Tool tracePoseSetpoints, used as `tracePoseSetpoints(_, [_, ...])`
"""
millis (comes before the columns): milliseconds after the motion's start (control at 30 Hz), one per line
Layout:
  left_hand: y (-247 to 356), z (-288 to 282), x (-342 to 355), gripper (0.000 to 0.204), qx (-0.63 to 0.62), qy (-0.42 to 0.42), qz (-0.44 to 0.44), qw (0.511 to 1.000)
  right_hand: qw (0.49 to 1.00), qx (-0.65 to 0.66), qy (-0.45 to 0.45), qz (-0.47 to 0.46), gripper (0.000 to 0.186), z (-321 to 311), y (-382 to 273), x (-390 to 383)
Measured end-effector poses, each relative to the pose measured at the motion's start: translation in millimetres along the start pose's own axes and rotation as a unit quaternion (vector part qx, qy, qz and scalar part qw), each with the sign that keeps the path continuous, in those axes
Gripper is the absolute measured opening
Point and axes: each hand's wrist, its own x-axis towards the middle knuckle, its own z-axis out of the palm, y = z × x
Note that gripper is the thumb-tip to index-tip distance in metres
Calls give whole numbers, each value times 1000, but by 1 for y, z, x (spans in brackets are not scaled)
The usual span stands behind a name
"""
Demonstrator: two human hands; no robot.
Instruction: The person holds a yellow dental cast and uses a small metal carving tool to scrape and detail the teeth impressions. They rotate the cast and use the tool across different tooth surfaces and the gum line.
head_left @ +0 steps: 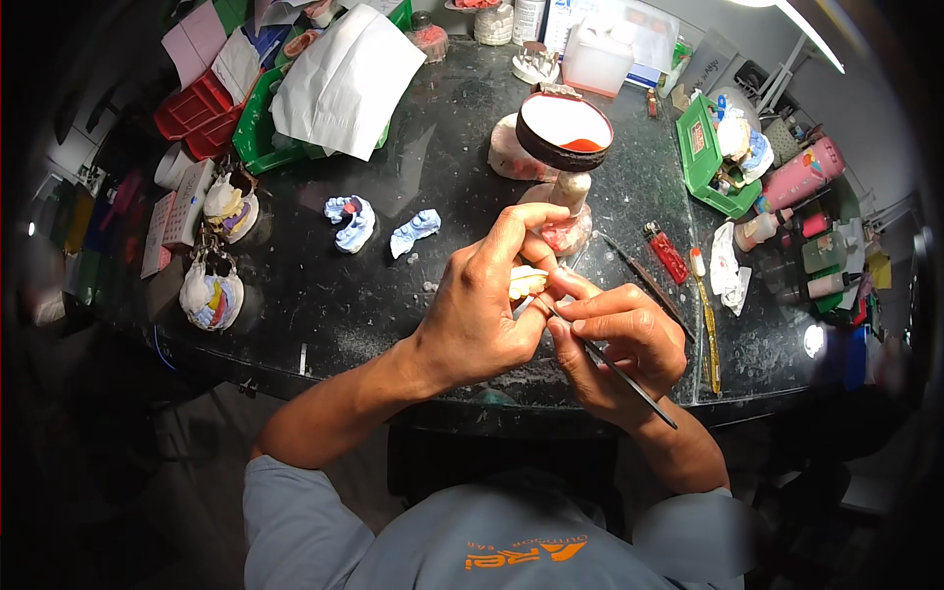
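Note:
Between the thumb and fingers of my left hand [477,300] is a small pale-yellow dental piece with tooth shapes [528,282]; the fingers cover part of it. My right hand [629,349] is closed in a pen-like grip round a thin dark dental hand tool [637,387]. The tool's handle slants down to the right, and its tip end is at the dental piece; whether it touches cannot be made out. Just beyond my hands stands a round dark-rimmed dish [565,128] on a stand, with a bright inside and some red at its near edge.
Two blue-and-white dental casts [351,223] lie left of my hands, mounted models [212,292] farther left. To the right are a red lighter [667,253], a dark slim tool [644,280] and a yellow-handled brush [708,324]. Green bins [700,147] stand on both sides, with a lamp [811,34] above.

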Motion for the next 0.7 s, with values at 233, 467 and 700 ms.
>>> tracePoseSetpoints(233, [-2, 2, 0, 56, -11, 14, 15, 1000, 1000, -16, -10, -4, 21, -1, -1, 2])
tracePoseSetpoints(467, [1, 3, 0, 60, -20, 0, 6, 1000, 1000, -17, 11, 12, 23, 1, -2, 1])
tracePoseSetpoints(700, [0, 1, 0, 58, -32, -2, -4, 999, 998, -40, -42, -24, 25, -3, -2, 4])
